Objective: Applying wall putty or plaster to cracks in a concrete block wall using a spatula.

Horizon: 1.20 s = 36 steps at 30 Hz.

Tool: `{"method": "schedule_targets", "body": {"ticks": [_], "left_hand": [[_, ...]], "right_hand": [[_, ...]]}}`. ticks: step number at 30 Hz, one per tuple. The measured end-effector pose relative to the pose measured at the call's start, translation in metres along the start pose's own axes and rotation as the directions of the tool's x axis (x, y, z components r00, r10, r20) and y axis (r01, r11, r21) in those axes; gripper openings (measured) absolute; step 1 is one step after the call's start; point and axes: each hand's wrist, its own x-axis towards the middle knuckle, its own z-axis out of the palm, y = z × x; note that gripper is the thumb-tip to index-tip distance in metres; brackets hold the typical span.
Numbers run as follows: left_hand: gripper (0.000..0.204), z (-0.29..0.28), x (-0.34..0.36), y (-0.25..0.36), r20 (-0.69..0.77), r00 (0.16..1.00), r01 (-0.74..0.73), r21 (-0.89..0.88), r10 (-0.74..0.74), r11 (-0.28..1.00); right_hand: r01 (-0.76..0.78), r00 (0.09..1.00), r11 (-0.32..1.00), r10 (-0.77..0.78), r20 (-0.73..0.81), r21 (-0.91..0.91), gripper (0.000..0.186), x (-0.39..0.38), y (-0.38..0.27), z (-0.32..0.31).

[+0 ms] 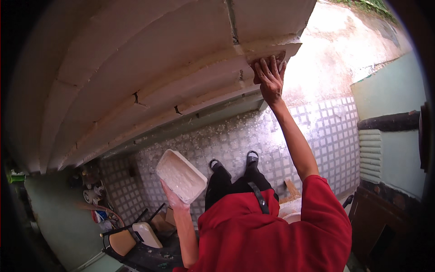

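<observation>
My left hand (174,199) grips the near-left side of a white rectangular tray (201,174), held tilted at waist height. White paste (177,173) coats its inside. My right arm reaches far up and forward. At its end my right hand (271,81) presses a flat reddish-brown spreader (257,75) against the pale wall (190,36), near its right-hand end. The fingers lie spread over the spreader's back, and the thumb is hidden. Dark gaps and cracks (138,97) show along the wall's stepped ledges.
Tiled floor (326,136) spattered with white lies around my sandalled feet (252,157). A white bucket (290,215) stands beside my right side, partly hidden by my shirt. Chairs (122,241) and clutter (97,195) are at lower left. Bright outdoor ground (335,50) lies beyond the wall's end.
</observation>
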Motion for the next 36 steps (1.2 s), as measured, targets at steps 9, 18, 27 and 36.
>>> {"method": "schedule_targets", "body": {"ticks": [9,18,27,36], "left_hand": [[0.069,0.008,-0.003,-0.005,-0.038,0.999,-0.034,-0.029,0.033,0.999],[0.071,0.022,-0.008,-0.014,-0.036,0.998,-0.051,0.039,0.052,0.998],[0.069,0.013,-0.006,-0.020,-0.002,1.000,-0.016,-0.015,0.016,1.000],[0.068,0.015,-0.003,-0.021,0.067,0.996,-0.050,-0.050,0.053,0.998]], "right_hand": [[0.009,1.000,0.994,-0.008,-0.015,0.109,0.027,-0.015,0.003,-0.031],[-0.044,0.977,0.995,0.023,0.212,0.095,0.036,-0.011,0.004,-0.016],[-0.067,0.997,0.995,0.065,0.029,0.069,0.037,0.035,-0.015,-0.040],[-0.480,0.859,0.588,0.467,0.212,0.651,0.031,-0.002,-0.011,-0.042]]}}
